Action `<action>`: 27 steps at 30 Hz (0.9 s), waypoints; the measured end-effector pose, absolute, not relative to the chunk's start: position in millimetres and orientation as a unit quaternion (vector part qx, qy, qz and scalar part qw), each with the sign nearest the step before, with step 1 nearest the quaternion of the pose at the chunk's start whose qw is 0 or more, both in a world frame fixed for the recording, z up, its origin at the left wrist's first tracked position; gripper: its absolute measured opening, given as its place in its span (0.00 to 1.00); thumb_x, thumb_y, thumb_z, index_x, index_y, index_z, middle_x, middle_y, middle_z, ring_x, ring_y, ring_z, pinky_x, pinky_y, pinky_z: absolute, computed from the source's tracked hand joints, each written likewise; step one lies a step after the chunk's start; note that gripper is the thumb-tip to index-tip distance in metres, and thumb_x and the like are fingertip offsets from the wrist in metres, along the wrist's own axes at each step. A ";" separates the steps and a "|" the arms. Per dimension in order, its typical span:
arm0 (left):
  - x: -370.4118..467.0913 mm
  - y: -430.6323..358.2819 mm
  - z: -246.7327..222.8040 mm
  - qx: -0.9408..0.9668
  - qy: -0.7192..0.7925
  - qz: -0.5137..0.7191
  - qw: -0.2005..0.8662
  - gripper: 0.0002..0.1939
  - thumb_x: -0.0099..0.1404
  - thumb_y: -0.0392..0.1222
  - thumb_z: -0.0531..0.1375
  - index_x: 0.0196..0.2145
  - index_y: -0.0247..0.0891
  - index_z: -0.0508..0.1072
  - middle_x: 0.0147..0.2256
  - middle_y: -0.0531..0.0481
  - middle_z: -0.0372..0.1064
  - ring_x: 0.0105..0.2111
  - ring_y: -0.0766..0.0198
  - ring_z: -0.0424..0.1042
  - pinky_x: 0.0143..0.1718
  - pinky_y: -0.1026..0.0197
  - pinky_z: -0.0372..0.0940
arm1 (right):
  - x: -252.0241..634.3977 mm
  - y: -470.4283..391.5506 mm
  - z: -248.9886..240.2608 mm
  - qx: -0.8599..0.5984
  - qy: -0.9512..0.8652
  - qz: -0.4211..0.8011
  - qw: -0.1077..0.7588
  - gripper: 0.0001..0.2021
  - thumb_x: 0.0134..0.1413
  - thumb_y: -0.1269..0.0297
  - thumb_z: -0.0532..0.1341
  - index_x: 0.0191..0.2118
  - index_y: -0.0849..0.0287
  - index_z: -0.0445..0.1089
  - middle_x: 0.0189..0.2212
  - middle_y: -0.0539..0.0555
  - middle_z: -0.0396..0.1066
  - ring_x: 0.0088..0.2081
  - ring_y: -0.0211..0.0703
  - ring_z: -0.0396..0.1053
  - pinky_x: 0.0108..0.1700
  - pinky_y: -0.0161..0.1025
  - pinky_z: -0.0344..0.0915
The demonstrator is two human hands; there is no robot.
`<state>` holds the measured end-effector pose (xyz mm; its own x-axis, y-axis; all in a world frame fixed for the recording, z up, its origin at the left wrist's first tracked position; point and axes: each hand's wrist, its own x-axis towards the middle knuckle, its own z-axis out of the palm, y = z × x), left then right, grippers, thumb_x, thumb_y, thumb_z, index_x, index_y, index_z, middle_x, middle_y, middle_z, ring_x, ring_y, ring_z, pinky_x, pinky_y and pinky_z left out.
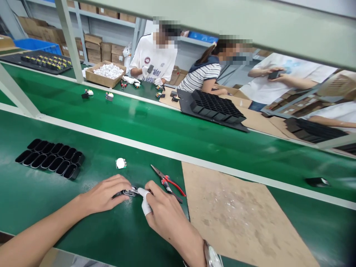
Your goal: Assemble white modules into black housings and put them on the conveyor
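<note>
My left hand [109, 193] is closed around a small black oval housing [130, 191], which has pale parts and pins showing inside. From the right, my right hand [164, 209] reaches to it with white covers on the thumb and finger. Its fingers are pinched at the housing's edge, where a thin greyish piece shows; its kind is unclear. Red-and-black long-nose pliers [167, 181] lie just beyond my right hand, jaws pointing away. Above my left hand, a small green board with a round white dome [120, 163] rests on the green table.
Two rows of black oval housings [50, 157] stand at left. A stained brown board [239, 215] lies at right. Past the pale rail [155, 148] runs a green belt [139, 120] carrying a black part [317, 182]. Co-workers [155, 55] work across it. A slanted post [20, 89] stands at left.
</note>
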<state>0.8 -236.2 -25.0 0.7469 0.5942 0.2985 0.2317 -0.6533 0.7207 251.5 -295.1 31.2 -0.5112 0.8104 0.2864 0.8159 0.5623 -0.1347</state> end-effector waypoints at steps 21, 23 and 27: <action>0.0 -236.1 -34.0 0.869 0.218 0.347 0.279 0.07 0.74 0.33 0.63 0.49 0.40 0.73 0.50 0.41 0.75 0.49 0.57 0.77 0.51 0.56 0.73 | 242.7 -291.0 5.6 -0.399 -0.870 0.101 0.272 0.10 0.71 0.69 0.58 0.54 0.60 0.71 0.51 0.63 0.72 0.52 0.55 0.72 0.52 0.54 0.74; 0.5 -235.3 -32.1 0.874 0.204 0.351 0.267 0.05 0.74 0.31 0.63 0.45 0.39 0.75 0.49 0.41 0.75 0.47 0.58 0.78 0.48 0.57 0.72 | 244.2 -284.0 5.0 -0.387 -0.876 0.127 0.259 0.11 0.72 0.69 0.57 0.55 0.59 0.71 0.50 0.61 0.74 0.49 0.53 0.73 0.50 0.52 0.75; 1.6 -235.5 -29.7 0.871 0.198 0.360 0.269 0.05 0.73 0.30 0.64 0.42 0.39 0.75 0.49 0.41 0.76 0.43 0.59 0.79 0.43 0.60 0.72 | 259.8 -273.6 2.8 -0.394 -0.837 0.192 0.328 0.13 0.73 0.67 0.60 0.59 0.55 0.69 0.49 0.58 0.76 0.47 0.47 0.76 0.47 0.46 0.75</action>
